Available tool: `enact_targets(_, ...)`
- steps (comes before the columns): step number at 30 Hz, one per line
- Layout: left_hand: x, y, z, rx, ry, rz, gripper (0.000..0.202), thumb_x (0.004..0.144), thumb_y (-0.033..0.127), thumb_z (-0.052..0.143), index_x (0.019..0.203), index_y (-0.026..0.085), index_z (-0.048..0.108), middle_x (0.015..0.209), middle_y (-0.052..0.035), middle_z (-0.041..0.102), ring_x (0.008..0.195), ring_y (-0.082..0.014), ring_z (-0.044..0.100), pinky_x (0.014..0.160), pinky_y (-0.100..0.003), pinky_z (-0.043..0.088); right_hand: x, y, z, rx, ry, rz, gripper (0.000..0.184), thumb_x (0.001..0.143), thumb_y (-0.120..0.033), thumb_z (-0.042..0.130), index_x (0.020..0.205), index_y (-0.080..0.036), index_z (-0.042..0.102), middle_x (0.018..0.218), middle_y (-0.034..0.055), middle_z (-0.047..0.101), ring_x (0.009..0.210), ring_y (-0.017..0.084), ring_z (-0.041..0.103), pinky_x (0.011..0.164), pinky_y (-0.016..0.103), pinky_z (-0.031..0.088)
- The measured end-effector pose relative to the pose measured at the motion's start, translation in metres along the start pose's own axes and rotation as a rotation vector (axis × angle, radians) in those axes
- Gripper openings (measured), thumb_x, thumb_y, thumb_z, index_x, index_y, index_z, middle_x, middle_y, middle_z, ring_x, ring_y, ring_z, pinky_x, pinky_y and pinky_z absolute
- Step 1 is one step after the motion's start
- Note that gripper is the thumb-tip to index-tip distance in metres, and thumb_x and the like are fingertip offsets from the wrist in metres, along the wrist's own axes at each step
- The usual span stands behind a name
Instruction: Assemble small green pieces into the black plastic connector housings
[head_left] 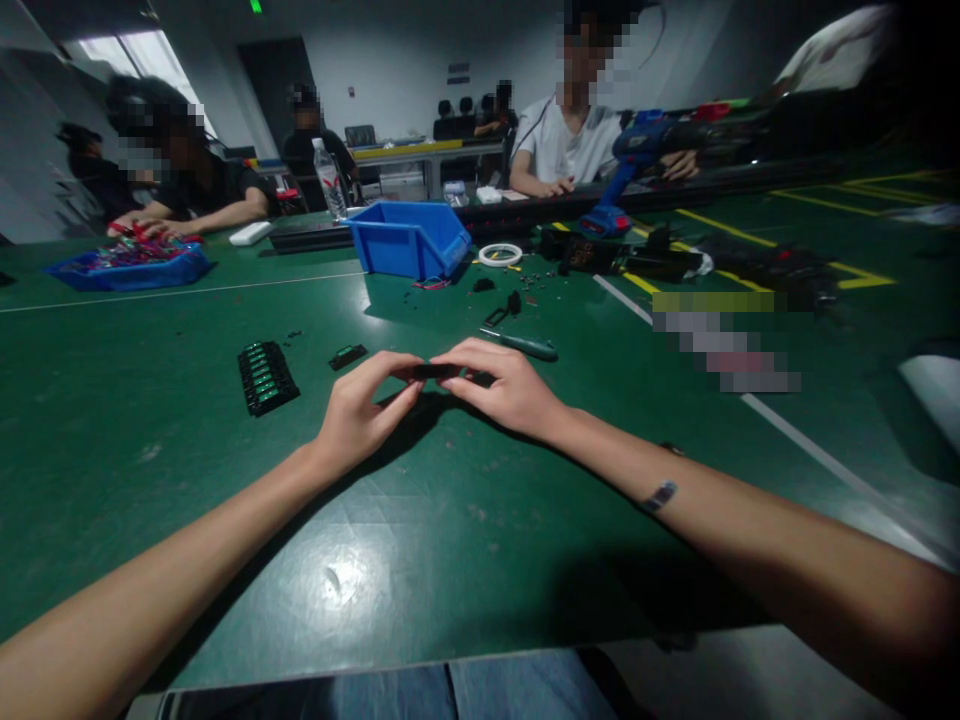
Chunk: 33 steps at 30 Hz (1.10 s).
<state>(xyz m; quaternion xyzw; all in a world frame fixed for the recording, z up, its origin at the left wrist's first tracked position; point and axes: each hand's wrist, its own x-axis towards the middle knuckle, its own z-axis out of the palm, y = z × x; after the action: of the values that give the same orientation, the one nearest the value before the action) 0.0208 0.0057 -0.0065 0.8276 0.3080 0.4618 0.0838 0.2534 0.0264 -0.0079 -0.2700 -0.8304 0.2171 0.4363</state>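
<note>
Between the fingertips of both hands is a small black plastic piece [435,371], held just above the green table [420,560]. My left hand [367,405] pinches its left end with thumb and fingers. The right end is gripped by my right hand [506,385], and the fingers hide part of the piece. Left of my hands lies a single black part with a green board [348,356]. Farther left, a row of similar black parts with green boards [266,377] lies side by side. Just beyond my right hand rests a screwdriver with a green handle [529,345].
A blue bin [409,240] stands ahead, with a white ring [500,255], small screws and black bits near it. A blue cordless drill [626,165] is at the back right. A blue tray of wires [131,262] sits far left, by a co-worker. Another person [570,145] sits opposite.
</note>
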Motion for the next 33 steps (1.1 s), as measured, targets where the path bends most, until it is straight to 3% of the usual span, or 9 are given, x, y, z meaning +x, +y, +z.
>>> enact_targets(33, -0.0008, -0.0024, 0.0005, -0.018, -0.008, -0.011, 0.022, 0.094, 0.02, 0.066, 0.116, 0.016, 0.066, 0.101, -0.0065, 0.072, 0.089, -0.0157, 0.069, 0.083, -0.03, 0.055, -0.0001, 0.0006, 0.0004, -0.01, -0.009, 0.015, 0.029, 0.095, -0.022, 0.065, 0.122, -0.025, 0.074, 0.109, 0.0059, 0.072, 0.096, 0.018, 0.067, 0.083, 0.033, 0.056)
